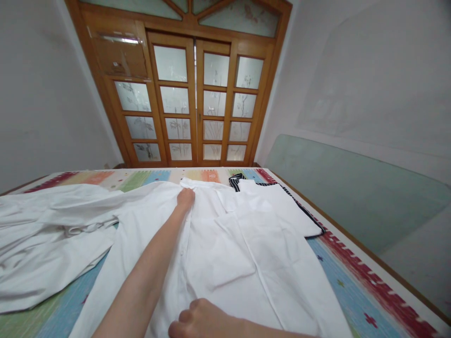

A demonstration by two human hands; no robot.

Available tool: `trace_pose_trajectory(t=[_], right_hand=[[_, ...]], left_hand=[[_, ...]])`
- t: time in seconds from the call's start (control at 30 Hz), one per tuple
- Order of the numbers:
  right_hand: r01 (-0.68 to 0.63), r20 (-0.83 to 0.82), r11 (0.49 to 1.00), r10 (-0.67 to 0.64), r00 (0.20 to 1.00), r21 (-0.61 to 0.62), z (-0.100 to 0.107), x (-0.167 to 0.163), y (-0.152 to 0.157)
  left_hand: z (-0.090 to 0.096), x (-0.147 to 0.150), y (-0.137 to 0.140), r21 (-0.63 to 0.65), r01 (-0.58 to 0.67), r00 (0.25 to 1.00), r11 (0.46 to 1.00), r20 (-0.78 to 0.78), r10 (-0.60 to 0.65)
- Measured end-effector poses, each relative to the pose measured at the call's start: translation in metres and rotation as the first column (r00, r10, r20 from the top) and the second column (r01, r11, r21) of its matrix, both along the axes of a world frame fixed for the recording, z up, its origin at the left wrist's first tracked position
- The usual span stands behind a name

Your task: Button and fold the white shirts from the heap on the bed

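A white button-up shirt [221, 249] lies spread on the patterned bed cover, its front facing up. Near the collar, my left hand [185, 198] is closed on the upper part of the shirt's front edge. Closer to me, my right hand [202, 318] is curled at the lower part of the same front; its fingertips are hidden, but it appears to pinch the shirt's cloth. Small buttons run along the edge between the two hands. Creases cross the panel to the right of them.
To the left is a heap of crumpled white cloth [52, 234]. A white piece with black striped trim [313, 220] lies at the right of the shirt. The colourful bed cover [352, 281] shows around them. A pale green panel [345, 183] leans by the right wall; wooden glazed doors [195, 103] stand beyond.
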State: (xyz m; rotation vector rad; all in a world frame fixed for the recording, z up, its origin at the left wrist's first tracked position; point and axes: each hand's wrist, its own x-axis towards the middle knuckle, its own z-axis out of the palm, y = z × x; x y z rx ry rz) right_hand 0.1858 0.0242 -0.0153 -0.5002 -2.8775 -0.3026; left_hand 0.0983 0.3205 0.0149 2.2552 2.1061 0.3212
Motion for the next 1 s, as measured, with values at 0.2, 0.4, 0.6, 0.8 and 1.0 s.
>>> trace_pose_trajectory(t=[0.2, 0.4, 0.6, 0.8, 1.0], right_hand=[[0.178, -0.006, 0.981, -0.179, 0.984, -0.079, 0.041, 0.026, 0.019], [0.740, -0.089, 0.661, -0.750, 0.655, -0.125, 0.086, 0.112, 0.063], [0.993, 0.078, 0.078, -0.993, 0.085, -0.087, 0.086, 0.209, 0.075], [0.946, 0.239, -0.009, -0.968, 0.073, -0.323, 0.068, 0.254, 0.063], [0.831, -0.050, 0.227, -0.971, 0.234, -0.508, 0.081, 0.245, 0.056]], left_hand=[[-0.003, -0.009, -0.005, -0.016, 0.100, 0.992, 0.995, 0.077, -0.098], [-0.007, -0.029, -0.026, 0.023, 0.186, 0.963, 0.982, 0.195, -0.186], [-0.009, -0.043, -0.041, 0.124, 0.161, 0.920, 0.979, 0.341, -0.194], [-0.016, -0.046, -0.046, 0.170, 0.175, 0.882, 0.970, 0.411, -0.231], [-0.021, -0.044, -0.056, 0.162, 0.236, 0.867, 0.958, 0.411, -0.283]])
